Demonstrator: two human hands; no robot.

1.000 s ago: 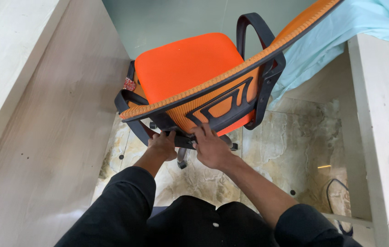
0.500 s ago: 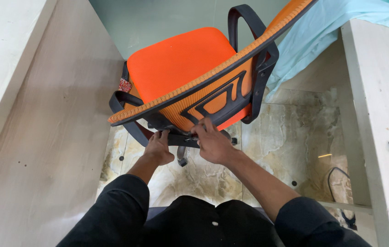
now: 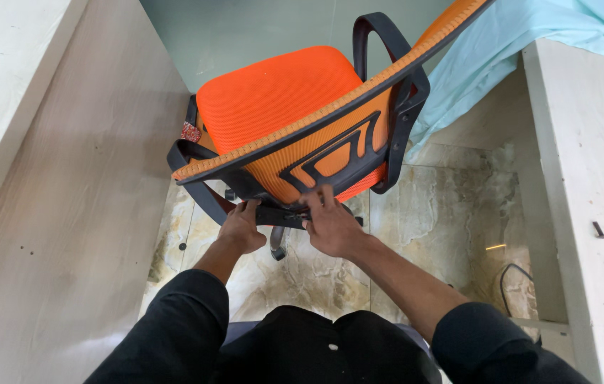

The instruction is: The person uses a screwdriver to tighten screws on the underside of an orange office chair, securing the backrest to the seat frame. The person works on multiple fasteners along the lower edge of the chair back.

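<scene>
- an orange office chair (image 3: 280, 107) is being gripped from behind, low on its backrest (image 3: 316, 160), where the black frame meets the bar under the seat.
- the left hand (image 3: 241, 227) is being curled around the black bracket (image 3: 273, 213) at the base of the backrest, fingers wrapped and closed on it.
- the right hand (image 3: 332, 226) is being pressed just beside the left one, fingers spread over the lower edge of the backrest and thumb tucked under; it is being held closed on the same frame.
- above the grip, the orange mesh back and the seat cushion are being tilted away from the person, with one black armrest (image 3: 376, 43) standing higher and farther off, the other (image 3: 191, 153) sitting just left of the left hand.
- directly below the grip, a chair castor (image 3: 277, 249) is being seen over the marbled floor tiles (image 3: 444, 213).
- well to the right of the grip, a pale blue cloth (image 3: 529, 35) is being draped over a light wooden panel (image 3: 593, 142).
</scene>
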